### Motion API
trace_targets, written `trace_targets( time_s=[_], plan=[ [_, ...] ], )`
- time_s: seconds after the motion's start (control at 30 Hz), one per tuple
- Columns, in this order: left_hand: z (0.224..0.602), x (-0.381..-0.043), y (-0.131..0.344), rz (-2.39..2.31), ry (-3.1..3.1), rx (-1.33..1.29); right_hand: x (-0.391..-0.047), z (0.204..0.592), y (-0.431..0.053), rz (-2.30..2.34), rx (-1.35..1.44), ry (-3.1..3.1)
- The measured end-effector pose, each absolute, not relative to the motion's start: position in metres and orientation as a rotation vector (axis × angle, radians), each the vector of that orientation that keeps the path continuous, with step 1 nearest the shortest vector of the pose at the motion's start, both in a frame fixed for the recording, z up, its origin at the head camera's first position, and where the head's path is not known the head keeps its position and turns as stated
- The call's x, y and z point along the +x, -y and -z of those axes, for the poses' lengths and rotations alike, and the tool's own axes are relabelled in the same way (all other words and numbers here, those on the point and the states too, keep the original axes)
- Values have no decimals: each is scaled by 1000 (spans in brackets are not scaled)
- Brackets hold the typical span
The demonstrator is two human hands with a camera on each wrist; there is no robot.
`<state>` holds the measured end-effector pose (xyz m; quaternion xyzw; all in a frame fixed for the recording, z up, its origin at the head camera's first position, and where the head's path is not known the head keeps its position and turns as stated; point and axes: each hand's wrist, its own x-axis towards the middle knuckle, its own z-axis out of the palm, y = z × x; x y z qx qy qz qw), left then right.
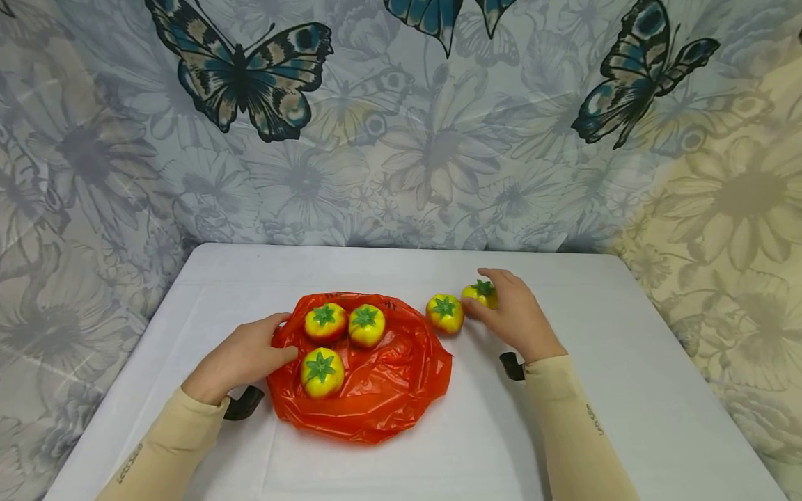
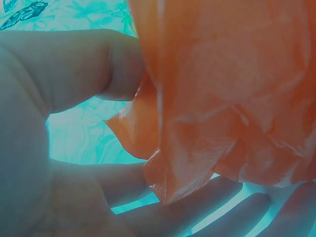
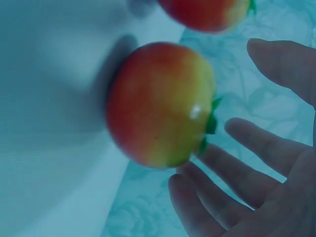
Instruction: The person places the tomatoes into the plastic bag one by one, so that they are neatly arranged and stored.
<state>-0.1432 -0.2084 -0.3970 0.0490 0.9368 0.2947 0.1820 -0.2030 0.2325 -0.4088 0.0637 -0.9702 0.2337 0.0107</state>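
A crumpled red plastic bag lies on the white table, with three yellow-and-red tomatoes on its left part. My left hand rests at the bag's left edge, thumb towards the front and fingers towards the back. In the left wrist view those fingers are spread, and the bag covers the thumb tip. Two more tomatoes sit to the right of the bag, one close beside it. Around the farther one, my right hand reaches with spread fingers; in the right wrist view they come near its green top.
The white table ends at a back edge against a butterfly-patterned cloth backdrop. Similar cloth hangs along the left and right sides. A dark strap piece hangs under the left wrist, another by the right.
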Motion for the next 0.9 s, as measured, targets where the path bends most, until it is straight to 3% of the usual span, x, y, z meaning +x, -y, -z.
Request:
trace_targets(
  time_s=[0.9],
  plan=[
    [396,-142,207,-824,-2648,138,-212,430,-241,-786,170,3096]
  ],
)
